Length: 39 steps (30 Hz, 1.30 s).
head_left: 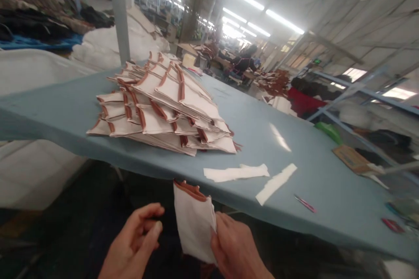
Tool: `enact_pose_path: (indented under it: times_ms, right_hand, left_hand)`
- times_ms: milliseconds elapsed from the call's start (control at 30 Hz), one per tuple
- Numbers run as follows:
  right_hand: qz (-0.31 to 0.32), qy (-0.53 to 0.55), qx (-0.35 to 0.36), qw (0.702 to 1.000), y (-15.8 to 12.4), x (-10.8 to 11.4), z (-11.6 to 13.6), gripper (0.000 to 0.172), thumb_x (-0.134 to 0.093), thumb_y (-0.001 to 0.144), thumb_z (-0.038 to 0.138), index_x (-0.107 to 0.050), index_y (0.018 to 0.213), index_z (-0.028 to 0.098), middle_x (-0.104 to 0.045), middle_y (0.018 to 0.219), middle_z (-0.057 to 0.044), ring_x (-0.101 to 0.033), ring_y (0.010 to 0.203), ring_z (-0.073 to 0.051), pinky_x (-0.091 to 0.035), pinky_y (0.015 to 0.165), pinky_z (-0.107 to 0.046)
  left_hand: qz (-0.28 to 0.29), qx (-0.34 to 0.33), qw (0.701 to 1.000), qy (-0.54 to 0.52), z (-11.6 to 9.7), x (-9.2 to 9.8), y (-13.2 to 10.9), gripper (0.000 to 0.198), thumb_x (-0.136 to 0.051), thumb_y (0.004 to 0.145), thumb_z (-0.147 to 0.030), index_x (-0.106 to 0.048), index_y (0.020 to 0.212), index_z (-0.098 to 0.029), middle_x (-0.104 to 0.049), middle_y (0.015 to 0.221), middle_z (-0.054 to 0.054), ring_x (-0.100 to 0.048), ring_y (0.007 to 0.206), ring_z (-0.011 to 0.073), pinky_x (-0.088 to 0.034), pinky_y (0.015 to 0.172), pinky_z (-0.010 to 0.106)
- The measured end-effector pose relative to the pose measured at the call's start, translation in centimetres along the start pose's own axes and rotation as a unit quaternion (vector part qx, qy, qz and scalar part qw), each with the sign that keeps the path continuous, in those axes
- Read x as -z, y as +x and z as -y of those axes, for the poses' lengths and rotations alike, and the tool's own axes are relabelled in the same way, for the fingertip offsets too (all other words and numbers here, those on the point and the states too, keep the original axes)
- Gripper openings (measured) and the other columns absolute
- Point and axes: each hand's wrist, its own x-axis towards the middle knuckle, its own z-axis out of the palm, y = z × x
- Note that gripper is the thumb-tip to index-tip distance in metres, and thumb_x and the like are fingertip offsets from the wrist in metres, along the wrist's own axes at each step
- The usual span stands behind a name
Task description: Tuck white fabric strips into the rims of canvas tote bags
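While a white cloth piece (194, 224) is gripped at its right side by the right hand (234, 239), its brown top edge is turned up. The cloth piece is held in front of the big pile (157, 117), on the near side. The thumb of the right hand is pressed on the cloth, and some of its fingers are hidden. The left hand (139, 237) is also held up in front of the pile, but a bit more to the left. Its fingers are bent, and a small gap is left between them and the thumb, so it is half open and is held apart from the cloth.

The pile is made of many white pieces with brown edges, and it is stacked in layers on the blue table (242, 117). To the near right of the pile, one strip (235, 173) and another strip (276, 184), both white, are laid flat. Farther right of the pile, a small pink tool (305, 203) is seen. Past it is a red thing (392, 225), too blurred to be named. A brown box (350, 158) is also set far to the right of the pile. Behind the pile, on the left, a grey post (118, 13) is seen. Far behind the pile, to the right, a person (245, 62) is seen.
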Motion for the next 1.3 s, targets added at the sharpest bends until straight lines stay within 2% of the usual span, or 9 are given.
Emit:
enact_pose_path:
  times_ms: [133,233,367,467,700,833,1000,1167,1300]
  right_hand:
    - [-0.007,0.007,0.001,1.000,-0.7,5.4,-0.6,0.033,-0.048,0.088,0.004,-0.070,0.103,0.024,-0.079,0.082,-0.002,-0.077,0.068,-0.023,-0.046,0.060,-0.036]
    - [0.004,0.014,0.024,1.000,-1.5,7.4,-1.2,0.036,-0.049,0.088,0.004,-0.071,0.106,0.025,-0.078,0.082,0.000,-0.073,0.067,-0.021,-0.044,0.061,-0.036]
    - [-0.013,0.000,0.028,1.000,-2.4,7.2,-1.4,0.037,-0.051,0.086,0.002,-0.071,0.110,0.023,-0.076,0.080,0.001,-0.070,0.067,-0.020,-0.044,0.062,-0.036]
    - [-0.043,0.004,0.027,0.999,-2.5,5.7,-1.0,0.043,-0.052,0.084,0.001,-0.071,0.116,0.022,-0.078,0.083,0.001,-0.072,0.070,-0.021,-0.046,0.065,-0.036]
    - [-0.076,0.053,-0.007,0.996,-1.3,2.0,0.3,0.038,-0.053,0.086,0.001,-0.070,0.111,0.024,-0.080,0.084,0.000,-0.075,0.073,-0.021,-0.045,0.066,-0.035]
    - [-0.037,0.061,0.008,0.997,-0.4,1.2,0.9,0.035,-0.061,0.083,0.002,-0.070,0.109,0.024,-0.080,0.085,-0.001,-0.073,0.073,-0.022,-0.042,0.063,-0.037]
    - [0.017,0.081,0.052,0.995,0.2,1.0,1.0,0.038,-0.062,0.080,0.000,-0.072,0.108,0.023,-0.078,0.086,-0.002,-0.072,0.074,-0.023,-0.044,0.062,-0.039]
    - [0.049,0.172,0.016,0.984,0.0,0.9,0.9,0.040,-0.059,0.083,0.003,-0.075,0.115,0.022,-0.083,0.101,-0.005,-0.075,0.087,-0.024,-0.049,0.070,-0.036]
    - [0.041,0.348,-0.069,0.934,0.0,1.9,1.5,0.038,-0.064,0.084,0.010,-0.075,0.117,0.023,-0.081,0.106,-0.002,-0.073,0.086,-0.018,-0.050,0.075,-0.032]
  left_hand:
    - [0.026,-0.126,0.988,0.090,0.0,-4.5,1.9,0.052,-0.072,0.106,-0.059,-0.078,0.147,-0.028,-0.083,0.147,0.012,-0.083,0.131,0.0341,-0.072,0.110,0.046]
    - [0.079,-0.238,0.959,0.136,-1.5,-7.4,1.2,0.039,-0.072,0.110,-0.042,-0.075,0.147,-0.030,-0.086,0.137,0.008,-0.086,0.124,0.0288,-0.070,0.113,0.042]
    - [-0.013,-0.395,0.896,0.201,-3.2,-8.9,-0.5,0.022,-0.067,0.117,-0.031,-0.075,0.137,-0.028,-0.083,0.136,0.009,-0.086,0.120,0.0227,-0.068,0.112,0.033]
    - [-0.056,-0.426,0.865,0.258,-3.4,-8.6,-1.3,0.021,-0.061,0.120,-0.024,-0.074,0.136,-0.024,-0.080,0.141,0.011,-0.084,0.125,0.0204,-0.063,0.120,0.030]
    - [-0.123,-0.384,0.878,0.258,-4.1,-7.5,-1.8,0.010,-0.069,0.115,-0.028,-0.074,0.122,-0.024,-0.082,0.117,0.005,-0.084,0.099,0.0190,-0.070,0.090,0.024]
    - [0.012,-0.231,0.935,0.268,-4.4,-5.3,-2.5,0.012,-0.070,0.110,-0.034,-0.079,0.107,-0.027,-0.085,0.097,0.000,-0.086,0.087,0.0220,-0.069,0.077,0.023]
    - [0.070,-0.089,0.963,0.243,-4.0,-2.1,-2.8,0.047,-0.070,0.106,-0.058,-0.088,0.137,-0.029,-0.090,0.135,0.008,-0.087,0.120,0.0352,-0.073,0.098,0.034]
    - [0.131,-0.076,0.962,0.229,-6.0,-2.5,-2.2,0.046,-0.056,0.114,-0.055,-0.089,0.132,-0.029,-0.091,0.125,0.007,-0.088,0.102,0.0299,-0.071,0.084,0.029]
    - [0.162,-0.075,0.966,0.189,-7.0,-2.5,-2.2,0.040,-0.057,0.114,-0.050,-0.089,0.116,-0.028,-0.089,0.100,0.002,-0.081,0.079,0.0228,-0.064,0.068,0.023]
